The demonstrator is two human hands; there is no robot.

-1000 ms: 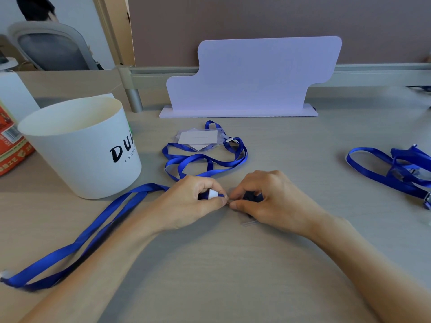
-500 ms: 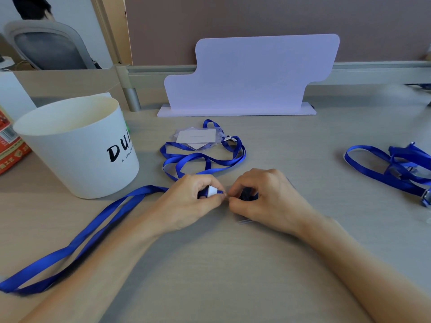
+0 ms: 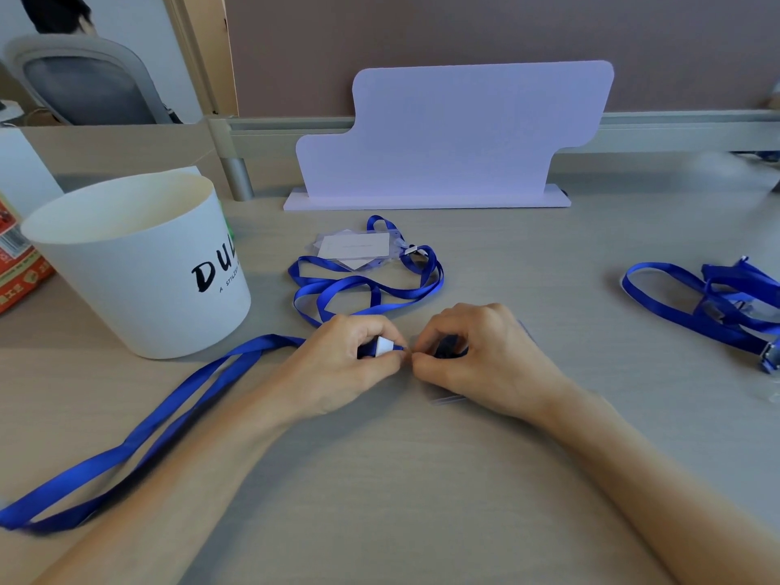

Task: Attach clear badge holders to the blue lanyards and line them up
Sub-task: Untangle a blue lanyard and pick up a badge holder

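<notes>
The left hand [image 3: 337,365] pinches the blue lanyard [image 3: 139,437] at its clip end (flat glossy ribbon), its length trailing toward the near left. The right hand [image 3: 485,361], fingertip to fingertip with it, grips a clear badge holder [image 3: 449,399], mostly hidden.

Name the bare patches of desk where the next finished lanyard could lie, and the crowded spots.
Bare: desk between the finished lanyard and the lanyard pile; also the near edge between the forearms. Crowded: by the bucket, where the trailing lanyard runs, and around both hands.
</notes>
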